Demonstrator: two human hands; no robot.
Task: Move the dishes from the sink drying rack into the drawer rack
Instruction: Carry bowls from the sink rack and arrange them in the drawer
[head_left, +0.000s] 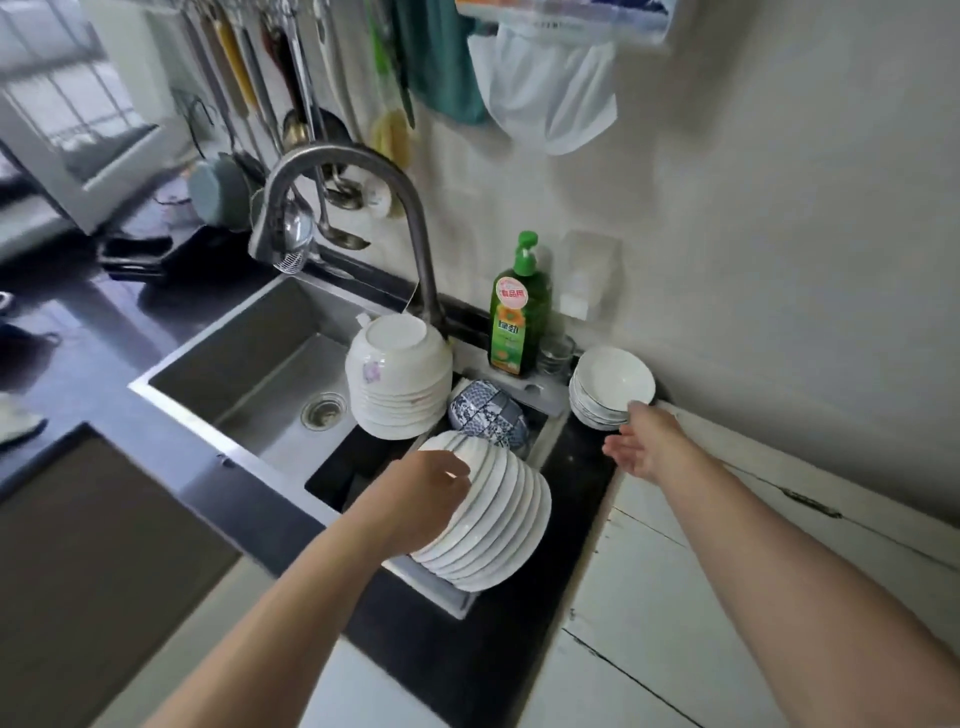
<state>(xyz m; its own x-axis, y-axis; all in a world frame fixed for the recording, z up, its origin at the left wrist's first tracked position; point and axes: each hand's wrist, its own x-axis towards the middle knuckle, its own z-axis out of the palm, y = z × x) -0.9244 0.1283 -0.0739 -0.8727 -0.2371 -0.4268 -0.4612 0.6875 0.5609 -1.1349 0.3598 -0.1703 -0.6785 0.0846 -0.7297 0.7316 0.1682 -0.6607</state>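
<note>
The sink drying rack (540, 402) holds two stacks of white dishes and a pair of blue-patterned bowls (488, 413): an inverted bowl stack (397, 376) at the rear and a tilted plate stack (491, 519) at the front. A third stack of small white dishes (610, 387) stands on the counter (576, 457) beside one green detergent bottle (519, 306). The left hand (415, 499) grips the plate stack's upper edge, fingers curled. The right hand (644, 441) is extended, fingers straight, touching the small dishes.

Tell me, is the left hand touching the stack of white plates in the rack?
Touching. The head view shows the left hand with fingers curled over the rim of the stack of white plates.
</note>
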